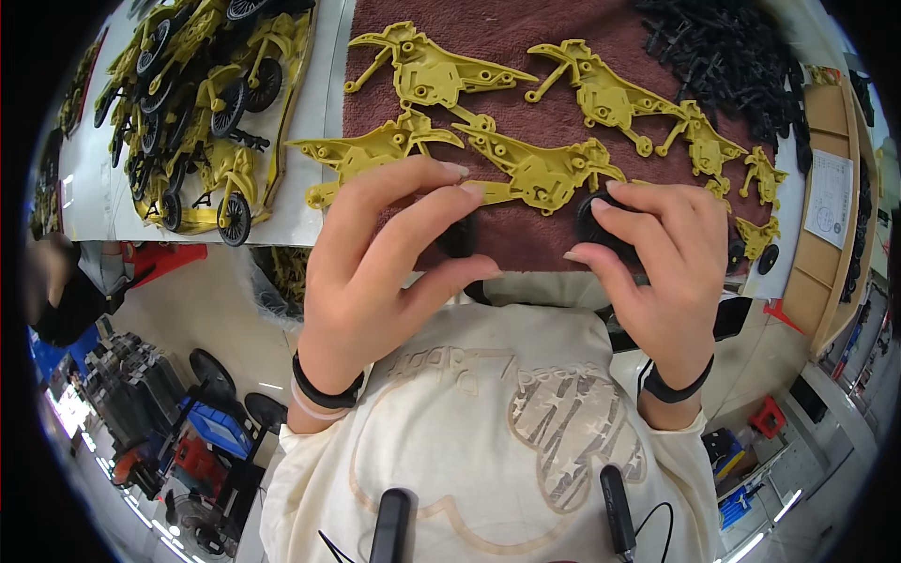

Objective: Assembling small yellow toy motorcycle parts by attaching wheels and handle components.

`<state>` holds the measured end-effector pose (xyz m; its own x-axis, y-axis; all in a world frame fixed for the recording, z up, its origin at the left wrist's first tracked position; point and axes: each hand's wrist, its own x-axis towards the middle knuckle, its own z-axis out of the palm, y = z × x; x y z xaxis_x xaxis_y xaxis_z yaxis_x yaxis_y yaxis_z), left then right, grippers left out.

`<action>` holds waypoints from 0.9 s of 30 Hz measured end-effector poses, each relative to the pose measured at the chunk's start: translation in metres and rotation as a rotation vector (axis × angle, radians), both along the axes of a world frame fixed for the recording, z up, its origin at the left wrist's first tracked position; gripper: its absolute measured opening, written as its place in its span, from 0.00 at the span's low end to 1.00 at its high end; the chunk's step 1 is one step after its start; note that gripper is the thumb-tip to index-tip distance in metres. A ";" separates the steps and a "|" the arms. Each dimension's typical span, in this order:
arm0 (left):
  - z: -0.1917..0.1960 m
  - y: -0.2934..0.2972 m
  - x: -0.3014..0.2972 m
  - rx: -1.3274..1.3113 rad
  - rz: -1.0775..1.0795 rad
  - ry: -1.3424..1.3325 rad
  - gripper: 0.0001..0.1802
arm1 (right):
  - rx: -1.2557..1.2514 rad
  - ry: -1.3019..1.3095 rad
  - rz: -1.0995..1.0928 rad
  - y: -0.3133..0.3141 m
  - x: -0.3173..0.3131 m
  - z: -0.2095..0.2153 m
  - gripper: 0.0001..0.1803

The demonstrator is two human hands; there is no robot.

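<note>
2 curled hands (371, 249) (676, 249) at black wheels (457, 239), grip unclear, yellow frames (546, 174) ahead, bike heap (192, 103) left, black parts (723, 56) upper right

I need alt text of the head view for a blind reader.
The left hand and right hand are at black wheels beside yellow frames on a maroon cloth; toy bikes lie piled at left, black parts at upper right.

Bright, even light covers the counter (315, 113) around the left hand (375, 244), shadows beneath it soft. Far left, below it, glare burns white; beyond the right hand (668, 246), a cardboard box (830, 111) bows toward the blackened rim.
</note>
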<state>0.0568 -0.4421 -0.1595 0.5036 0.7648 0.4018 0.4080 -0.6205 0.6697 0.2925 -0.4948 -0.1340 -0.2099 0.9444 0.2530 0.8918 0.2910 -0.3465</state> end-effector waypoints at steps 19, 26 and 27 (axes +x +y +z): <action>-0.006 -0.002 0.023 0.046 0.055 0.180 0.31 | 0.003 0.083 0.015 -0.005 0.012 -0.003 0.20; 0.041 -0.004 0.022 -0.074 0.028 0.203 0.29 | -0.096 0.121 0.063 -0.010 0.024 0.010 0.25; 0.051 -0.001 0.020 -0.041 0.011 0.215 0.26 | -0.084 0.157 0.091 -0.010 0.031 0.010 0.26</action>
